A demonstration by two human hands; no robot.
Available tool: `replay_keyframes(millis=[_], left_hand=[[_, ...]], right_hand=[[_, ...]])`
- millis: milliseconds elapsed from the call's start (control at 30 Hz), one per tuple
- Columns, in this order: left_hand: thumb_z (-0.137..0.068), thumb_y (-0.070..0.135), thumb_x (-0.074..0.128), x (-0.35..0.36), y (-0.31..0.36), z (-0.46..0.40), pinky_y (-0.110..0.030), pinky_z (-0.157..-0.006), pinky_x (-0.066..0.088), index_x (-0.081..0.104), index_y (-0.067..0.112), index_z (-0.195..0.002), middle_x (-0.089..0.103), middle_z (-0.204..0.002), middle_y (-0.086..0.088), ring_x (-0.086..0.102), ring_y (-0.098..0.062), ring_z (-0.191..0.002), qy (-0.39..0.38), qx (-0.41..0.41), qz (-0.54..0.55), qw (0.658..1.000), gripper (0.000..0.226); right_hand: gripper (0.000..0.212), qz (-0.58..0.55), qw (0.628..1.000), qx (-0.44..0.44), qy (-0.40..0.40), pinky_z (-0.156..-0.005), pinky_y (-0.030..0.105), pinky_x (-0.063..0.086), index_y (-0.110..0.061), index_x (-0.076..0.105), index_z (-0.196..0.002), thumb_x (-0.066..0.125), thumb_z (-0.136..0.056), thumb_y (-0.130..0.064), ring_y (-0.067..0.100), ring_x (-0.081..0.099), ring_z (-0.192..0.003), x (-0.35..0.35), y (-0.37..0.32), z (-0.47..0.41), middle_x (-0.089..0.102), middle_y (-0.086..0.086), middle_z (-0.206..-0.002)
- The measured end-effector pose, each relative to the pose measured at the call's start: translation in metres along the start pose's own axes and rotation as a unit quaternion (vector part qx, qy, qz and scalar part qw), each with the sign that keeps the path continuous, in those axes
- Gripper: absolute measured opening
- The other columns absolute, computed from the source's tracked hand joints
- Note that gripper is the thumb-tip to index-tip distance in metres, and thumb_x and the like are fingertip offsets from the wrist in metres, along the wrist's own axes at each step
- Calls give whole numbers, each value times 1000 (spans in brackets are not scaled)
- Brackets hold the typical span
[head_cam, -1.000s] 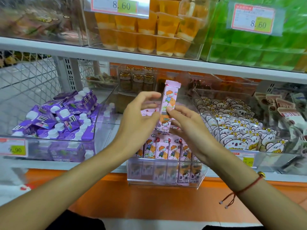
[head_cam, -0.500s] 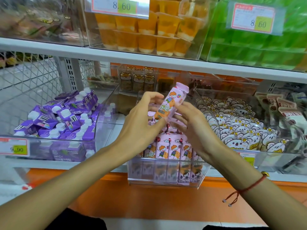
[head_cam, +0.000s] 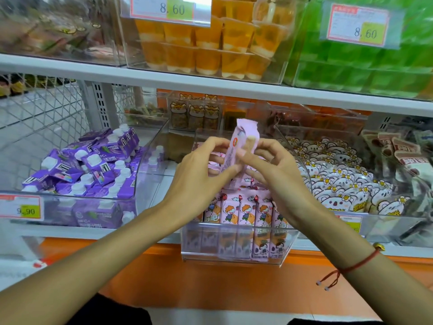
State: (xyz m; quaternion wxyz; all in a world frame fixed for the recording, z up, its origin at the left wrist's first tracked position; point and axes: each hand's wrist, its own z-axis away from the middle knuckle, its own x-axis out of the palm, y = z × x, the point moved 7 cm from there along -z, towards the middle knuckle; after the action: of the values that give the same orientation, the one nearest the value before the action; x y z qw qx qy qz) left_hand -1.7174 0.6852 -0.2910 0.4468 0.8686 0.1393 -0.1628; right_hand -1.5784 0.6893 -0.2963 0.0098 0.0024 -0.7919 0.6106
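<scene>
Both hands on one long pink snack packet point(head_cam: 234, 151). I read the left hand point(head_cam: 199, 177) pinching its left edge and the right hand point(head_cam: 276, 174) pinching the right edge, fingers curled. Packet stands near upright, just above the clear plastic bin point(head_cam: 234, 258) of matching packets. Purple drink cartons point(head_cam: 93, 165) sit well to the left.

The lower shelf point(head_cam: 77, 232) carries a clear bin point(head_cam: 187, 245) of pink snack packs point(head_cam: 244, 211) at its front edge. Left of that bin stands a bin of purple cartons point(head_cam: 93, 160). Right of it is a bin of koala packs point(head_cam: 339, 181), and behind it a box of jars point(head_cam: 195, 114).
</scene>
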Motion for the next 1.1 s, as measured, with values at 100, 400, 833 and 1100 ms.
replay_keyframes(millis=[100,400,833,1100], left_hand=[[-92,34,58,3,1,-2,-22,-74,56,58,28,-123,67,-109,13,64,3,-92,-29,-50,62,996,32],[-98,31,48,15,-2,-1,-12,-57,51,58,19,-128,66,-99,18,64,10,-84,-89,-121,163,975,35],[-84,2,68,-4,1,-8,-33,-105,44,55,21,-108,63,-113,6,58,-8,-113,-63,26,32,997,33],[-81,2,72,-7,0,-9,-21,-95,49,54,21,-104,65,-109,4,62,-5,-106,-43,-2,96,995,35]], right_hand=[[23,12,1000,11,10,-76,22,55,-14,62,-106,67,-86,-25,10,68,-86,-6,-1,-2,72,0,-95],[33,6,999,43,13,-59,18,50,-14,60,-114,66,-86,-32,13,65,-76,-6,5,-2,74,4,-90],[37,82,987,-98,-102,-90,25,50,-34,65,-91,76,-74,-3,8,63,-105,-2,-10,2,71,-8,-104],[56,86,987,-100,-94,-98,26,48,-29,57,-122,79,-71,-16,2,59,-113,-1,-11,2,65,-11,-119]])
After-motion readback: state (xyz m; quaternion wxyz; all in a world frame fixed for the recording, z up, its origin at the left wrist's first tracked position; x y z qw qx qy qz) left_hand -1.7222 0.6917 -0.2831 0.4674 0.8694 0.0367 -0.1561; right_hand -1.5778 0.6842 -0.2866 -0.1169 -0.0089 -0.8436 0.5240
